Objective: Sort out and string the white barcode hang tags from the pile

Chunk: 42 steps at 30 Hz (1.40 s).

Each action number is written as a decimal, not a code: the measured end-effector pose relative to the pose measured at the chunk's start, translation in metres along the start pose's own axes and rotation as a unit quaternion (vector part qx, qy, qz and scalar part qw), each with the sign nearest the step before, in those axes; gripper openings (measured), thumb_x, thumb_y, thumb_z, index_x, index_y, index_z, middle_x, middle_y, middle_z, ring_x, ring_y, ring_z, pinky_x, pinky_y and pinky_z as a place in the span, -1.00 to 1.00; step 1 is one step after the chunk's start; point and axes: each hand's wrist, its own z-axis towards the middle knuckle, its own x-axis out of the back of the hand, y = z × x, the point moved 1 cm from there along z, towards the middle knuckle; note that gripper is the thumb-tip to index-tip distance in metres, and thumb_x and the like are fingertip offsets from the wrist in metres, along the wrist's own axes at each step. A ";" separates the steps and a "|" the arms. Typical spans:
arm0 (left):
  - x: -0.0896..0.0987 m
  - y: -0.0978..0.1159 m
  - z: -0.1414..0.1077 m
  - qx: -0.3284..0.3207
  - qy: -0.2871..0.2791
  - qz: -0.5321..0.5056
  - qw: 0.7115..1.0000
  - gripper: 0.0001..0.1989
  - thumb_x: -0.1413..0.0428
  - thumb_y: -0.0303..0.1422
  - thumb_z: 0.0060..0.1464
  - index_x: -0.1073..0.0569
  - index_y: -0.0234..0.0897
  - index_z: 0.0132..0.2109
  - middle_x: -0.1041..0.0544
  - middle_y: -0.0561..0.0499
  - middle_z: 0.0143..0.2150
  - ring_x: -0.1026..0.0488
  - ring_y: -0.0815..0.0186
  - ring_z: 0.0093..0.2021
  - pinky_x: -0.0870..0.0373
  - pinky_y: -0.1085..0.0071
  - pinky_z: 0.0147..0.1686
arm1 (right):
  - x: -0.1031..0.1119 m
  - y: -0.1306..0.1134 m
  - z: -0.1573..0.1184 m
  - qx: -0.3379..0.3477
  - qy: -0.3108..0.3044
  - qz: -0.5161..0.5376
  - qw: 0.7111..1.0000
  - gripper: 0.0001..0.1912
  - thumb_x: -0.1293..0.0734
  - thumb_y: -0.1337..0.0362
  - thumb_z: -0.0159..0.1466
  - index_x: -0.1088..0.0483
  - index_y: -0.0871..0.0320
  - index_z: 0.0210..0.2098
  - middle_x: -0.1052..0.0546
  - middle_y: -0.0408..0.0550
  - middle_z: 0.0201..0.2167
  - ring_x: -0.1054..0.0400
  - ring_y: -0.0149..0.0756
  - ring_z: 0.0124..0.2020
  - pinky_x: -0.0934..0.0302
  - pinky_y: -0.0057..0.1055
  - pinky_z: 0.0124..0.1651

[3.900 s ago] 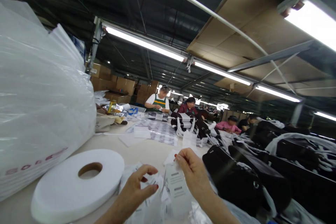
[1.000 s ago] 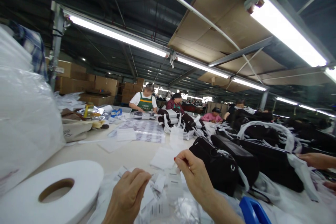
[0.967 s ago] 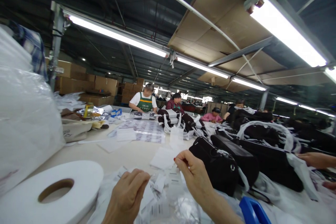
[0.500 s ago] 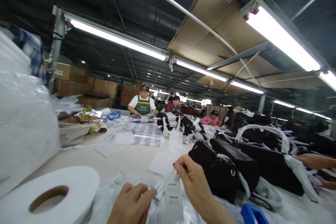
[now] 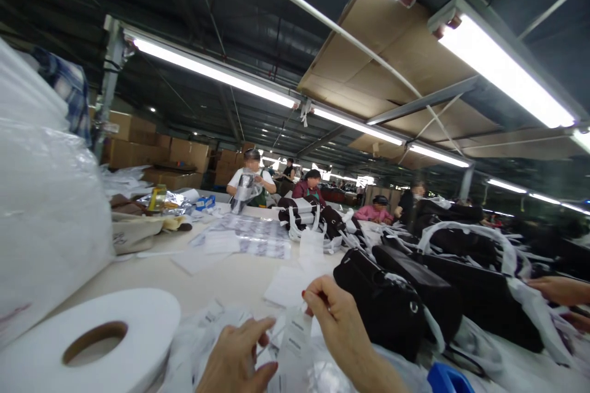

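My right hand (image 5: 343, 331) pinches the top end of a white printed tag (image 5: 295, 341) between thumb and fingertips. The tag hangs down, with small dark print on it. Just left of it is my left hand (image 5: 237, 356), thumb and forefinger apart and seemingly holding nothing; its other fingers are partly hidden. Beneath both hands lies a pile of clear plastic and small printed slips (image 5: 207, 325). Beyond my right hand stands a black bag (image 5: 378, 304) with a metal ring on its side.
A big white roll (image 5: 152, 331) lies at the front left beside a bulky plastic-wrapped bundle (image 5: 50, 215). Paper sheets (image 5: 281, 285) sit ahead. A blue object (image 5: 447, 377) is at the front right. More black bags (image 5: 483, 295) and another person's hands (image 5: 560, 290) are right; co-workers sit opposite.
My left thumb and forefinger have spread apart beside the tag. The tag's lower end has swung slightly left. My right hand keeps its pinch. A co-worker opposite has lifted a grey, shiny item.
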 end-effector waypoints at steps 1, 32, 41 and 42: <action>0.002 0.003 0.001 0.044 -0.011 -0.046 0.998 -0.56 -0.13 -0.49 -0.19 -0.43 -0.25 -0.06 -0.51 0.04 -0.33 -0.36 0.30 -0.39 -0.24 0.34 -0.26 | 0.000 -0.001 -0.001 -0.001 -0.005 0.003 1.000 -0.80 -0.15 0.29 0.19 -0.19 0.14 -0.56 -0.35 -0.18 -0.64 -0.22 -0.38 -0.56 -0.03 -0.49 -0.45; 0.026 0.011 0.007 0.155 -0.027 -0.325 0.933 -0.77 -0.10 -0.33 -0.13 -0.37 -0.23 -0.23 -0.47 -0.06 -0.11 -0.35 0.22 -0.13 -0.21 0.33 -0.17 | 0.007 -0.025 -0.003 0.033 -0.022 0.037 0.999 -0.83 -0.20 0.32 0.17 -0.25 0.15 -0.55 -0.41 -0.19 -0.68 -0.19 -0.43 -0.62 -0.03 -0.52 -0.49; -0.005 -0.011 -0.011 0.156 -0.176 -0.415 0.879 -0.21 -0.34 -0.25 -0.39 -0.30 -0.13 0.09 -0.28 -0.10 0.18 -0.09 0.04 0.20 0.00 0.18 0.10 | 0.005 -0.035 0.000 0.040 -0.031 0.041 0.998 -0.82 -0.20 0.31 0.18 -0.25 0.15 -0.55 -0.41 -0.21 -0.68 -0.23 -0.44 -0.60 -0.06 -0.53 -0.46; -0.009 -0.011 -0.010 0.152 -0.183 -0.427 0.872 -0.23 -0.35 -0.22 -0.41 -0.34 -0.12 0.06 -0.28 -0.09 0.18 -0.08 0.02 0.20 -0.01 0.18 0.09 | 0.004 -0.035 0.000 0.040 -0.035 0.041 0.998 -0.82 -0.19 0.30 0.19 -0.25 0.14 -0.55 -0.40 -0.21 -0.68 -0.23 -0.44 -0.60 -0.06 -0.52 -0.47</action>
